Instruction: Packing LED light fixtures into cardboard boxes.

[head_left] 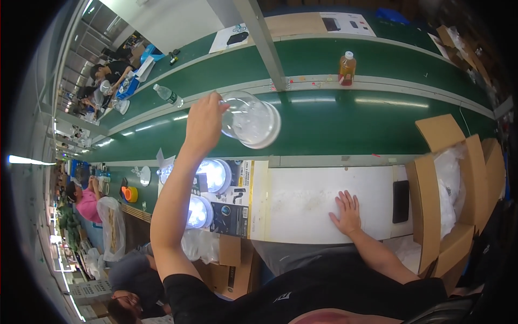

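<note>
My left hand [205, 124] reaches out over the green conveyor belt [345, 127], its fingers closed at the near-left side of a clear round dome with a white ring base [264, 127]. The dome is tilted and unlit, and its exact contact with the fingertips is partly hidden. My right hand [348, 215] lies flat with fingers spread on the white board [302, 189], holding nothing. Left of that board, two lit white domes [213, 175] sit on printed black-and-yellow cardboard [232, 218], partly behind my left forearm.
A black phone [400, 201] lies by an open carton [423, 200] lined with plastic. Beyond the belt stand an amber drink bottle [347, 69] and a metal post [261, 43]; a clear bottle [168, 95] lies on its side. Co-workers sit at left; one person [132, 283] is close by.
</note>
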Action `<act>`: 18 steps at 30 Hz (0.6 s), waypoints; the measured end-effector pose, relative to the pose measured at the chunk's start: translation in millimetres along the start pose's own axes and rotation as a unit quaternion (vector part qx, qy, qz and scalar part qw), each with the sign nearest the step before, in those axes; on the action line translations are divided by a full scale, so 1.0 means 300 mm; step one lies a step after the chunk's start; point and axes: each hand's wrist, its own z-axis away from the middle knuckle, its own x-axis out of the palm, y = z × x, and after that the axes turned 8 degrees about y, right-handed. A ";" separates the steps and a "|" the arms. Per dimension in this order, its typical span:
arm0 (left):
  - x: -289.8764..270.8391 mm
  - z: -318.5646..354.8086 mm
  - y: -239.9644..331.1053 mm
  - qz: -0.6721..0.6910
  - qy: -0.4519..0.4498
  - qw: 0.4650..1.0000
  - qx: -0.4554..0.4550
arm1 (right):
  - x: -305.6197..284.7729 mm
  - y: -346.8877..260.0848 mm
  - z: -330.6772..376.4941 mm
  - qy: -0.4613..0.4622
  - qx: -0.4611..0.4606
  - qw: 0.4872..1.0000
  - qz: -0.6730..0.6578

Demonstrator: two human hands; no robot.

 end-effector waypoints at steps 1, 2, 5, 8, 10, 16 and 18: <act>-0.059 0.021 0.062 0.003 -0.032 0.999 -0.019 | 0.002 0.005 0.004 -0.001 0.000 1.000 -0.011; -0.113 0.048 0.127 0.008 -0.067 0.997 -0.038 | 0.001 0.001 0.017 -0.005 0.001 1.000 -0.022; -0.190 0.140 0.324 0.060 -0.127 0.986 -0.089 | -0.010 -0.017 -0.002 0.004 0.028 0.992 -0.125; -0.203 0.276 0.500 0.114 -0.149 0.973 -0.132 | -0.075 -0.195 -0.002 -0.073 0.020 0.937 -0.341; -0.210 0.345 0.584 0.120 -0.149 0.964 -0.185 | -0.061 -0.308 0.026 -0.139 0.125 0.824 -0.536; -0.202 0.578 0.670 0.113 -0.086 0.950 -0.277 | -0.159 -0.375 0.117 -0.228 0.119 0.667 -0.699; -0.212 0.634 0.658 0.108 -0.031 0.941 -0.318 | -0.218 -0.414 0.129 -0.215 0.116 0.667 -0.703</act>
